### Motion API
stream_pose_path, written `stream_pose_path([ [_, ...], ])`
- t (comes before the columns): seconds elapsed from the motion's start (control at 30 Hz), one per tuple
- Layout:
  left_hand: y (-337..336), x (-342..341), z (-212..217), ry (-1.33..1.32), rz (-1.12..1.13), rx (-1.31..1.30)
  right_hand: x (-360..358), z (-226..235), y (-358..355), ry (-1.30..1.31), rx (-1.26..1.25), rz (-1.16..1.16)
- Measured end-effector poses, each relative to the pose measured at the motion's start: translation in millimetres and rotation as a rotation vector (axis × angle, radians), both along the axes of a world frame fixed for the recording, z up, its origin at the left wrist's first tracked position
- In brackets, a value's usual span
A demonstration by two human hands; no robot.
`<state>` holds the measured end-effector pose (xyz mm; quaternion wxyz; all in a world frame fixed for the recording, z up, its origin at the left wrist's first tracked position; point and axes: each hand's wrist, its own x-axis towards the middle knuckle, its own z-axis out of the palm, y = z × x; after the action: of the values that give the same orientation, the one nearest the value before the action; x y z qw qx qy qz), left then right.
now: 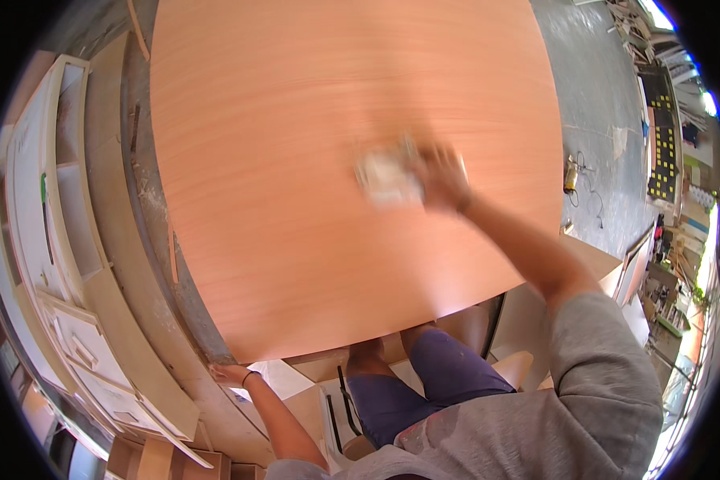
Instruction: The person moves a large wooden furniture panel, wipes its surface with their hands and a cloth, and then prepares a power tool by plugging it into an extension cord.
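A large orange-brown wood-grain panel [296, 256] lies flat in front of me. Over its middle, my right hand [442, 176] is blurred by motion, closed on a pale, whitish rag [388, 174] that spreads out to its left against the surface. Motion smears the rag's edges and folds. At the panel's near left corner rests my left hand [232, 375], wearing a dark wristband, with fingers stretched along the edge and nothing visible held in them.
Pale wooden cabinet frames [80, 200] stand along the left. Beyond the panel's right side, a yellow corded tool [571, 174] lies on the grey floor [604, 136]. A dark board with yellow squares [662, 144] and stacked materials line the far right. Thin wood strips lie beside the panel's left edge.
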<state>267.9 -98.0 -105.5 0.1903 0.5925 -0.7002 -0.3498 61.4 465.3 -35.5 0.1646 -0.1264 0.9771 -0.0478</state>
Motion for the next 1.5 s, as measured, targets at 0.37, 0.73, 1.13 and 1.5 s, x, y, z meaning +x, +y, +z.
stream_pose_path([
  [0.37, 253, -252, 23, -0.503, -1.187, -0.559, 54, 13, 57, -0.172, 0.051, 0.157],
  [0.73, 251, -260, 25, -0.577, -1.13, -0.619, -52, -9, 115, 0.056, 0.115, -0.114],
  [1.13, 253, -249, 24, -0.547, -1.145, -0.644, 72, 2, 186, -0.13, 0.001, 0.001],
  [1.5, 184, -257, -5, -0.206, -1.432, -0.56, -113, -69, 272, 0.313, -0.143, -0.588],
])
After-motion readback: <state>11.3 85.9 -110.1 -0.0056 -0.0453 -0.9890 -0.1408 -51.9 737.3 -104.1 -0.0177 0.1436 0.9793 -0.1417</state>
